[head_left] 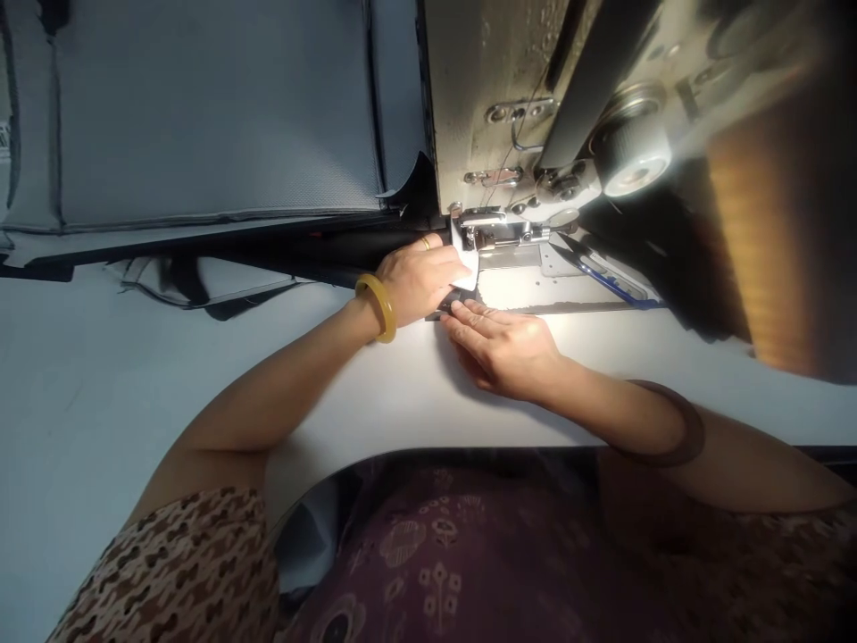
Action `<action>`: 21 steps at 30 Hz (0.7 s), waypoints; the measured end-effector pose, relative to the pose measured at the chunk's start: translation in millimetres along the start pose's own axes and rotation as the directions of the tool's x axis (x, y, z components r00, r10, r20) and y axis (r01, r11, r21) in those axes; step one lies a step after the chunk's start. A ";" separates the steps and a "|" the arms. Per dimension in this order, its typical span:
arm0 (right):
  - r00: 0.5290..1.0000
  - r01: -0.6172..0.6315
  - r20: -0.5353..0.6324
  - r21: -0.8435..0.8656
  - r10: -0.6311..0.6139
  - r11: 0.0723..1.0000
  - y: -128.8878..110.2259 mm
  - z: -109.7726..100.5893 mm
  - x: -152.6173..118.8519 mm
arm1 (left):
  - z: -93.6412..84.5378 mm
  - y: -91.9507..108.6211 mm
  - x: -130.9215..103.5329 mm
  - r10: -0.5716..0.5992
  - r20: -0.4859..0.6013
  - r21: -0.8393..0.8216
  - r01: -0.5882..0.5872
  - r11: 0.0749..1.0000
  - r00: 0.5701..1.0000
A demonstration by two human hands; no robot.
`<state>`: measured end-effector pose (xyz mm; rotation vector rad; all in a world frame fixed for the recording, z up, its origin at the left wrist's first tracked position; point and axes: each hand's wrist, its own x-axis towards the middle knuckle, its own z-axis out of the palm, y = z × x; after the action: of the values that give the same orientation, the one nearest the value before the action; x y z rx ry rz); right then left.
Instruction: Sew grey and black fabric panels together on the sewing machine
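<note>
Under the lit head of a sewing machine, a black strip of fabric runs in from the left to the presser foot. A small white piece, perhaps a label, lies at the foot on top of the black material. My left hand presses down on the fabric and the white piece, its fingers bent and close together. Just in front, my right hand rests with outstretched fingertips on the near edge of the black fabric. The needle point is hidden by the foot.
A large grey panel with dark seams spreads over the left back. Blue-handled thread snips lie right of the foot. A round knob juts from the machine. The white table extends towards my body.
</note>
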<state>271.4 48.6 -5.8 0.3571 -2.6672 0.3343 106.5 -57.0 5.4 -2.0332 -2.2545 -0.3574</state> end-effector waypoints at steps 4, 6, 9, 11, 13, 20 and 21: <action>0.999 -0.017 0.048 0.027 0.016 0.999 -0.2 -0.6 -0.8 | 3.7 -2.1 -1.3 0.013 -0.045 0.034 -0.011 0.999 0.999; 0.998 -0.014 0.060 0.016 0.013 1.000 0.1 -1.5 -0.3 | 5.7 -4.5 -0.6 0.021 -0.046 0.043 -0.019 0.999 0.999; 0.996 -0.025 0.088 -0.021 0.027 0.999 1.0 -2.3 2.3 | 6.7 -8.7 2.7 0.012 -0.012 0.038 -0.012 0.999 1.000; 0.993 -0.027 0.110 -0.032 0.030 0.999 1.5 -2.2 4.4 | 5.9 -10.5 5.4 -0.002 0.016 0.030 0.002 1.000 1.000; 0.994 -0.005 0.108 -0.048 0.011 0.999 1.7 -1.8 5.4 | 4.8 -11.0 7.2 -0.013 0.038 0.027 0.012 1.000 0.999; 0.994 0.100 0.052 -0.134 -0.094 0.986 2.0 0.9 2.2 | 5.4 -9.6 5.2 -0.057 0.030 -0.011 0.057 0.998 0.998; 0.994 0.099 0.058 -0.123 -0.093 0.987 2.5 1.1 2.0 | 5.5 -9.2 4.5 -0.064 0.026 -0.021 0.065 0.998 0.998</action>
<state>268.5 50.3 -6.3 0.4586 -2.6937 0.1283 97.4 -52.2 -0.1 -1.9900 -2.3458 -0.3645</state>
